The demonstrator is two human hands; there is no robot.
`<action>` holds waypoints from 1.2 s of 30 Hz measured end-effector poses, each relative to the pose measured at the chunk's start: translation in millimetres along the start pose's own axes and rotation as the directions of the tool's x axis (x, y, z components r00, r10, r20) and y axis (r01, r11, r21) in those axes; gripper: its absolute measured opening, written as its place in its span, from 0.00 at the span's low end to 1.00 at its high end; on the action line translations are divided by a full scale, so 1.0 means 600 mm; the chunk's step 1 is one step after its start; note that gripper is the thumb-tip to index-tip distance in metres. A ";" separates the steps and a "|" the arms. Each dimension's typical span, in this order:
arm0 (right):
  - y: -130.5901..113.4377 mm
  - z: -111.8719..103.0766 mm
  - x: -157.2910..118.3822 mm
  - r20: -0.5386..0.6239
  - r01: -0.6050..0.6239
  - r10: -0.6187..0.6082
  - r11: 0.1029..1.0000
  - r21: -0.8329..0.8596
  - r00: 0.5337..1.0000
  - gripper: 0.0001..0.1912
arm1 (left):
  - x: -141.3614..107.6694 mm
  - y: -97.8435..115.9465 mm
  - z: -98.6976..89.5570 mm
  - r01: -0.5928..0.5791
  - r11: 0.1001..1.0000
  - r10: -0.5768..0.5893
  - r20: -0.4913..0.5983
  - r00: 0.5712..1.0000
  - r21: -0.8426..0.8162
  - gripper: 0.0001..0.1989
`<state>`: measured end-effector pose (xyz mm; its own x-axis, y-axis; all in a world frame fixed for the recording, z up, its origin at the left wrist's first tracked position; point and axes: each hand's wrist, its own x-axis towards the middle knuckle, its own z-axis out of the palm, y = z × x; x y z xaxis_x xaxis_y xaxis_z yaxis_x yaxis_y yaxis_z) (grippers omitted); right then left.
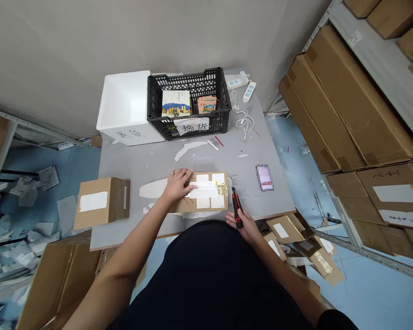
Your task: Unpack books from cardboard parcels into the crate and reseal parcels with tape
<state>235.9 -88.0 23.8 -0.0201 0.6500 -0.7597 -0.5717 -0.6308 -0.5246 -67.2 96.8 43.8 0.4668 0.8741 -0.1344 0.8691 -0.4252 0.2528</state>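
Observation:
A flat cardboard box (199,204) with white labels and a strip of clear tape at its right end lies near the table's front edge. My left hand (178,184) rests on the left part of the box, palm down with fingers spread. Just off the box's right end, my right hand (245,223) is closed around a red and black utility knife (237,208). The knife's tip points away from me and sits beside the box's right edge.
A closed carton (93,202) stands at the table's left edge. Behind are a white foam bin (124,103) and a black crate (189,120) with books. A phone (265,178), white cable (245,122) and power strips (249,91) lie right. Large cartons fill the right shelf.

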 end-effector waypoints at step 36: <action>-0.014 0.073 0.045 -0.167 0.376 -0.403 0.910 -0.173 0.900 0.25 | -0.013 -0.062 -0.017 0.387 0.879 -0.413 -0.039 0.910 -0.278 0.34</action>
<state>204.5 -46.6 24.4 0.3495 0.7683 -0.5363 -0.3859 -0.4035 -0.8296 -105.0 108.2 45.2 0.0598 0.9800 -0.1897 0.8991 0.0297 0.4367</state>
